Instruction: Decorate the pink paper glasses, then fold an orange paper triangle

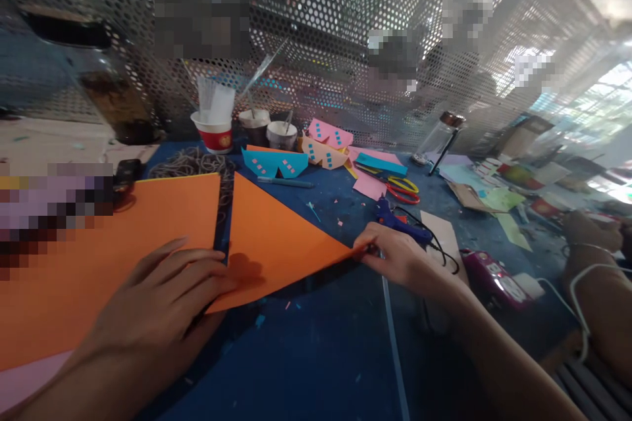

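Observation:
An orange paper triangle (276, 237) lies on the dark blue table (320, 355). My left hand (168, 289) lies flat on it, fingers stretched out over its left edge and over the larger orange sheet (99, 256) beside it. My right hand (399, 256) pinches the triangle's right tip between thumb and fingers. A thin clear stick (392, 329) runs down the table below my right hand.
Behind are paper cups (214, 128), blue (274, 163) and pink (328, 138) folded paper pieces, a pen (284, 181), scissors (402, 187), a blue glue gun (399, 223), a purple toy car (494, 276) and a perforated metal screen (320, 33). Another person's arm (600, 276) rests at the right.

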Tool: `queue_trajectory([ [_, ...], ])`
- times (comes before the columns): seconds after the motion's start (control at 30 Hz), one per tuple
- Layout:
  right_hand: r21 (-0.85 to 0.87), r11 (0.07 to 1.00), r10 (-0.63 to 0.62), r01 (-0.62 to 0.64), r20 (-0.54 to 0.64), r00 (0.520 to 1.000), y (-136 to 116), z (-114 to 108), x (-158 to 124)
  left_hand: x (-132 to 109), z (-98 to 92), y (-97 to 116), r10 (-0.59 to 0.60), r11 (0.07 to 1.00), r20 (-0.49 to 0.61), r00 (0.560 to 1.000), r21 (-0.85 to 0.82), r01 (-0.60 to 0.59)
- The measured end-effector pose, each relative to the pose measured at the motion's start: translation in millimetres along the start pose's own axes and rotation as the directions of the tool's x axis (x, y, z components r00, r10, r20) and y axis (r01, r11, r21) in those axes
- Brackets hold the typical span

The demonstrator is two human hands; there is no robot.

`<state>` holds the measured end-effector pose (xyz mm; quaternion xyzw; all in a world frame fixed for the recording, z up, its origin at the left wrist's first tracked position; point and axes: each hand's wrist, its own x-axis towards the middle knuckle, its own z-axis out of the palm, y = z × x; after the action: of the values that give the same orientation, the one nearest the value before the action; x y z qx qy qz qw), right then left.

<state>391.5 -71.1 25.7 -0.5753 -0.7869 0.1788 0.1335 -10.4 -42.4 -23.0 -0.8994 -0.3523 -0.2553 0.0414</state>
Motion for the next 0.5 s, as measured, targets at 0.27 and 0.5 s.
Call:
queue_trajectory([
  [0.27, -0.082, 0.996, 0.034, -0.035, -0.018, 0.999, -4.9, -1.2, 3.7, 15.6, -0.4, 5.2, -0.069, 0.997, -0.041, 0.997, -0.034, 0.068],
  [0.5, -0.136, 0.985, 0.102, -0.103, -0.01, 0.995, -9.2, 1.2, 6.6, 17.2, 0.4, 4.8, -0.208, 0.976, 0.074, 0.975, -0.054, 0.212],
])
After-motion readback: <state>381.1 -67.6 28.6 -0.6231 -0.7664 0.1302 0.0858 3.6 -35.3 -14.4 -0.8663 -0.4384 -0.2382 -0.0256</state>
